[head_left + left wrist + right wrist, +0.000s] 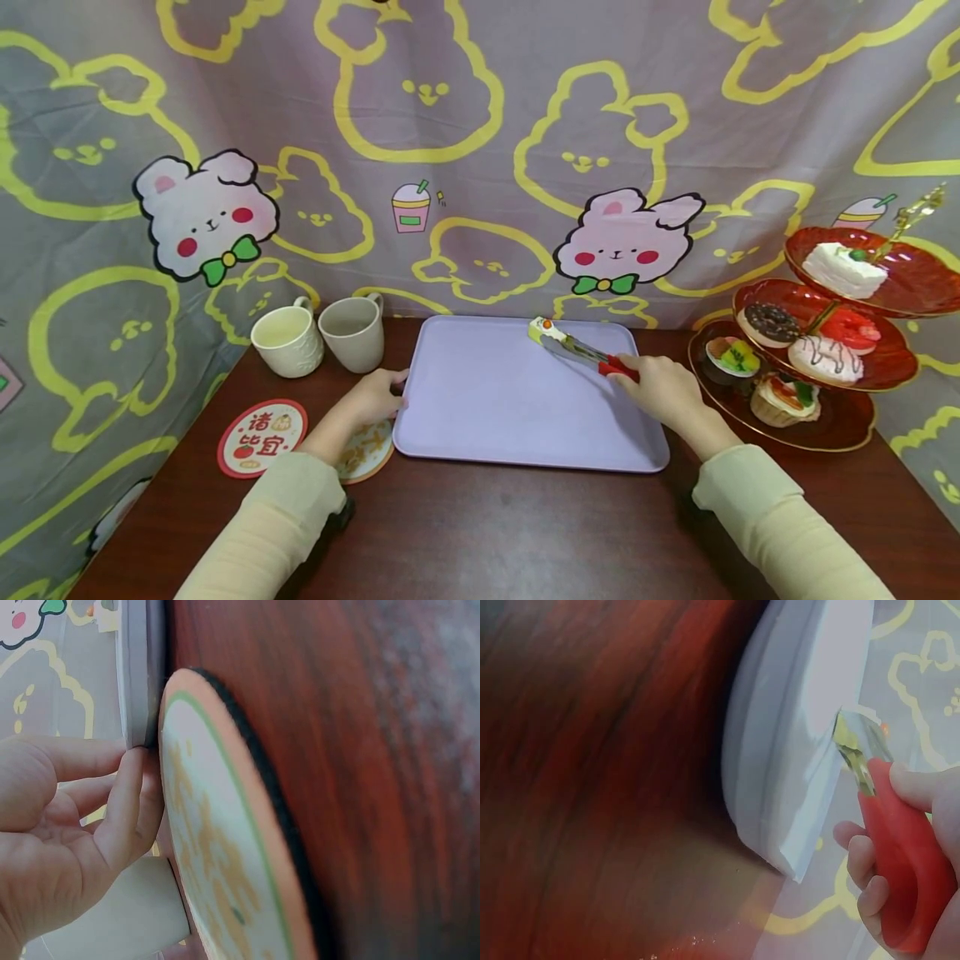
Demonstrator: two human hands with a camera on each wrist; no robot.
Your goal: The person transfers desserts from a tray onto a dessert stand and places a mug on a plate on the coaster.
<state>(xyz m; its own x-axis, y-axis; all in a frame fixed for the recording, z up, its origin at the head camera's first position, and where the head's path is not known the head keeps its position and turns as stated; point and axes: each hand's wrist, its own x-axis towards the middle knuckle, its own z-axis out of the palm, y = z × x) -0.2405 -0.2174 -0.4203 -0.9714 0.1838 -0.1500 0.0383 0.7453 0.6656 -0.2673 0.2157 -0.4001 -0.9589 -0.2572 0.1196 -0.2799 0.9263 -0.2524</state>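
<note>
My left hand (pixel 372 398) pinches the left edge of a lilac tray (pixel 480 400), thumb and fingers meeting at its rim (pixel 139 712). In my right hand (pixel 663 387) is a pair of tongs (pixel 588 354) with red handles (pixel 907 862) and metal arms. The tips of the tongs are around a small cake slice (pixel 546 329) with white topping and an orange dot, at the tray's far side, right of centre. In the right wrist view the tongs mostly hide the slice.
Two mugs (pixel 288 342) stand back left. A red-rimmed coaster (pixel 262 437) and another coaster (pixel 367 450), partly under my left wrist, lie left of the tray. A red tiered stand (pixel 855 417) with several pastries is at right. A patterned cloth (pixel 465 100) hangs behind the table (pixel 510 533).
</note>
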